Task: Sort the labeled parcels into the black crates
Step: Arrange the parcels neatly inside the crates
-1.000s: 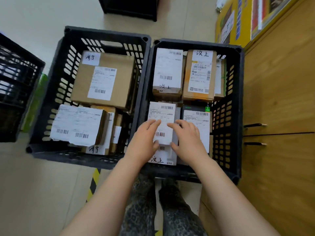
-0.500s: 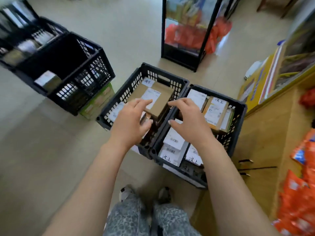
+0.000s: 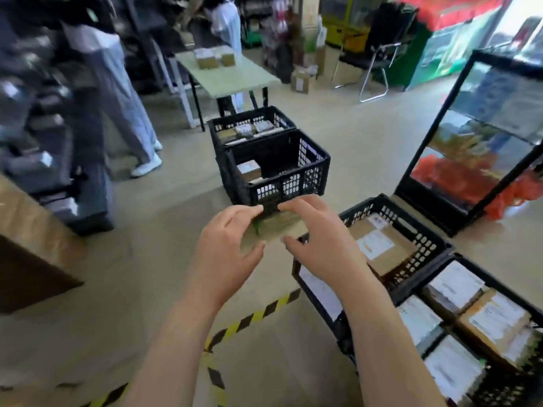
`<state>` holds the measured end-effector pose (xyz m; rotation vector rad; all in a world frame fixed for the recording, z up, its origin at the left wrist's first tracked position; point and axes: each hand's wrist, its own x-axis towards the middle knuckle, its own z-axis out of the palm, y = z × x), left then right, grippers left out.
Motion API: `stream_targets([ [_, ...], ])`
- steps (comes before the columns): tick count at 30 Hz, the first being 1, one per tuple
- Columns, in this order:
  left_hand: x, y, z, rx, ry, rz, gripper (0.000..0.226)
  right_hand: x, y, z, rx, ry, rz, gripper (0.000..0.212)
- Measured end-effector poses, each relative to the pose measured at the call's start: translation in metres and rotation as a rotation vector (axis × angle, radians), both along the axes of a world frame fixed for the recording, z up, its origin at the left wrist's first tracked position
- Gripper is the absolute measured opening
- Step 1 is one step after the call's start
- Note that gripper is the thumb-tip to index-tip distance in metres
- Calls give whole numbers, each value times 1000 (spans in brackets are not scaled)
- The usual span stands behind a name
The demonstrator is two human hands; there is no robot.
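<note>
The big brown parcel with its white label lies flat in the near crate. Right of that crate and touching it, a second crate is packed with labelled parcels.

Just left of the near crate, my left hand and right hand are up, palms facing, apart, fingers loosely curved and gripping nothing. The greenish carton in the gap between them seems, through the blur, to lie on the floor behind them.

Beyond the near crate to the left stands a third crate with a small box inside, and behind that a fourth. A glass cabinet stands beyond the near crate to the right, and striped floor tape runs left of it.
</note>
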<state>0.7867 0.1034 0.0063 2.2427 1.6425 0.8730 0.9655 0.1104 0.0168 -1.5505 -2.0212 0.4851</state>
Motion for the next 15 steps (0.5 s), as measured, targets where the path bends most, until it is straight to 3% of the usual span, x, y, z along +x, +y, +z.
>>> stream_targets([
  [15,-312,-69,34,65,63,526,52,-335,15,27,59,13,507,49],
])
